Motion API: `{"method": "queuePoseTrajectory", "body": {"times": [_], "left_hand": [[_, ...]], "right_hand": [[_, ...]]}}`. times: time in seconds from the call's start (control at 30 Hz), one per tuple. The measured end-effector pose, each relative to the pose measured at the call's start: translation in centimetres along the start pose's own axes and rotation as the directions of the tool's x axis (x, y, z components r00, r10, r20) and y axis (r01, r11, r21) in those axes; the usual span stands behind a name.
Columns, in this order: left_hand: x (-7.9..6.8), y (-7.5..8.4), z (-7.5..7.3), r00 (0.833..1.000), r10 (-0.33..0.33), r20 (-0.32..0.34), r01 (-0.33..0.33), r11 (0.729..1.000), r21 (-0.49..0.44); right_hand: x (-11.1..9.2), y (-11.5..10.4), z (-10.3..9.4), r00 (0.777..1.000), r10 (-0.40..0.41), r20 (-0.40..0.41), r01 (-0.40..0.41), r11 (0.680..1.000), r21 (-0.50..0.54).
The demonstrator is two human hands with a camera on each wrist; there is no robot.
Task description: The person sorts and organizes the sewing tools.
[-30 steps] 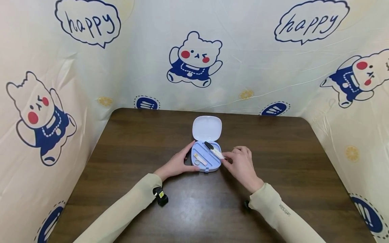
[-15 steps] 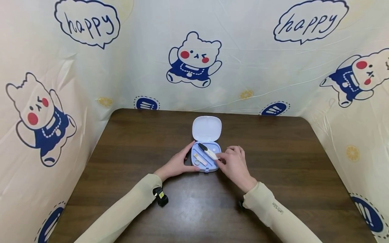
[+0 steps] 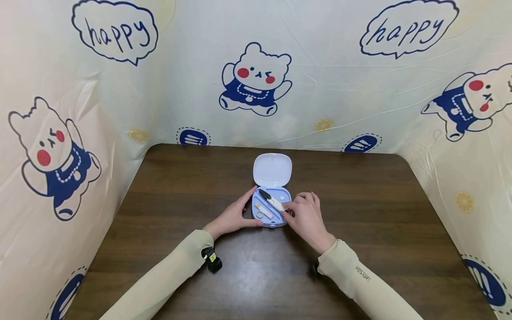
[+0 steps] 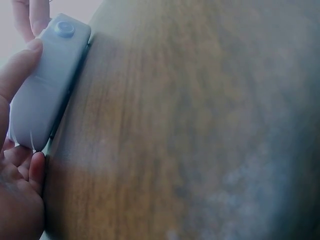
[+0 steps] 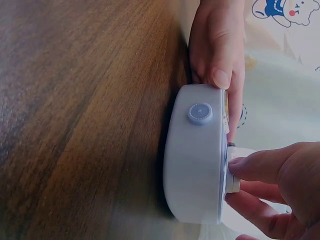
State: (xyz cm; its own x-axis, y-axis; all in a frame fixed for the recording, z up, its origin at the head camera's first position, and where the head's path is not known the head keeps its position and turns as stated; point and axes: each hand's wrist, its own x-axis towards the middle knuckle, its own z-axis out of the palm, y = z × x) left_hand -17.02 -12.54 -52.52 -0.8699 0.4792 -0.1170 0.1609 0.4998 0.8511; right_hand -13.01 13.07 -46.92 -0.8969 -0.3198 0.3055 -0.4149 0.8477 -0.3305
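A light-blue case [image 3: 276, 225] stands on the table with its white lid [image 3: 272, 170] flipped back. My left hand [image 3: 230, 217] grips its left side, thumb at the front corner and fingers toward the back. In the left wrist view the case [image 4: 52, 75] shows its front with a round button. My right hand [image 3: 307, 218] pinches the near end of a slim white pen-shaped item [image 3: 276, 203] with a black end, slanted over the tray. The right wrist view has thumb and fingers around its white end [image 5: 233, 183], close at the case's rim.
A small pale item with a metal ring [image 3: 264, 211] lies in the front-left slot of the case. The dark wooden table [image 3: 192, 178] runs back to a printed curtain [image 3: 328, 89] on three sides. A black wrist camera [image 3: 214, 264] sits on the left sleeve.
My right hand has moved left with the white pen-shaped item, bringing it from the case's right side toward the middle of the tray. The left hand stays on the case.
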Motion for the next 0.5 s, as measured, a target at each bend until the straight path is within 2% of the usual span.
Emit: {"method": "queuePoseTrajectory", "body": {"times": [0.5], "left_hand": [[0.00, -0.09, 0.04, 1.000, 0.001, -0.003, -0.001, 1.000, -0.004]], "right_hand": [[0.07, -0.30, 0.08, 1.000, 0.003, 0.015, -0.003, 1.000, -0.004]]}}
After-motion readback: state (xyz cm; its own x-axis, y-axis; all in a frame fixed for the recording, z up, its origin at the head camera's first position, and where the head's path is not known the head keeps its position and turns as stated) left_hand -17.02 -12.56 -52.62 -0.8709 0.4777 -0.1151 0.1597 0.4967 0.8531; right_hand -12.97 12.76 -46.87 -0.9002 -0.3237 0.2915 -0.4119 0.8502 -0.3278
